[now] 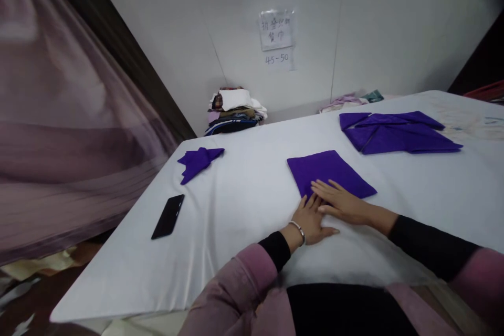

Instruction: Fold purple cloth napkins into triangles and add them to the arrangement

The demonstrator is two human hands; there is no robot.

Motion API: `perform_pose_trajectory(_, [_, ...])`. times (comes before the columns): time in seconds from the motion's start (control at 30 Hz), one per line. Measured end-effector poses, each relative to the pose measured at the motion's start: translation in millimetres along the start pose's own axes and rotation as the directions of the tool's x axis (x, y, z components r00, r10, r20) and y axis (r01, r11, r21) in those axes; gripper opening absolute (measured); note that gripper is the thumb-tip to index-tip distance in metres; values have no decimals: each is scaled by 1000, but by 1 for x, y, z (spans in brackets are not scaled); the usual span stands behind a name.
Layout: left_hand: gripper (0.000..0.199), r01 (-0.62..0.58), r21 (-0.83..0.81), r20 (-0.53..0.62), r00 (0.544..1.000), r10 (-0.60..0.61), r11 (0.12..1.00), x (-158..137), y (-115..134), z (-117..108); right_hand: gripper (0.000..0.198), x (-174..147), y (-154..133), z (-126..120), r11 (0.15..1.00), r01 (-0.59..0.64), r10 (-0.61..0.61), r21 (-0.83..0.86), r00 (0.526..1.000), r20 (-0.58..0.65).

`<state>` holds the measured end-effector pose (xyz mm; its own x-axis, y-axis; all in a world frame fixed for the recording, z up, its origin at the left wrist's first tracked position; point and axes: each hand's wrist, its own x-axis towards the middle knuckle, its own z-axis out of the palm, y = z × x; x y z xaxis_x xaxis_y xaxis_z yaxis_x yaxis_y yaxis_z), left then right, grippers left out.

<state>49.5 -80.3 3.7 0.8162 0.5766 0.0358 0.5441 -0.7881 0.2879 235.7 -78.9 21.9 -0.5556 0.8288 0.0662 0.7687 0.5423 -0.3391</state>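
Observation:
A purple cloth napkin point(329, 168), folded into a flat square, lies on the white-covered table point(244, 178) in front of me. My right hand point(342, 203) rests flat on its near edge with the fingers stretched out. Beside it, my left hand point(313, 223) wears a bracelet at the wrist; its fingertips touch the napkin's near corner and lie partly under the right fingers. Neither hand grips anything. Further right are several folded purple napkins point(394, 134). A purple napkin folded into a pointed shape point(199, 160) sits at the left.
A black phone point(168, 217) lies near the table's left edge. Behind the table stands a stack of folded cloths point(234, 110), with more cloth point(346, 101) to its right. A written paper sign point(277, 31) hangs on the wall. A mauve curtain point(71, 131) hangs at the left.

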Motion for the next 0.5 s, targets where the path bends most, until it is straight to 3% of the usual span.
perform_pose_trajectory(0.17, [80, 27, -57, 35, 999, -25, 998, 1, 1, 2, 66, 61, 4, 12, 983, 175, -181, 55, 971, 155])
perform_pose_trajectory(0.33, [87, 15, -67, -6, 1000, -16, 998, -1, 2, 2, 67, 83, 30, 18, 984, 171, -179, 55, 964, 197])
perform_pose_trajectory(0.5, [87, 34, -113, 34, 999, -30, 993, -3, 4, 2, 64, 108, 45, 18, 983, 182, -184, 25, 969, 163])
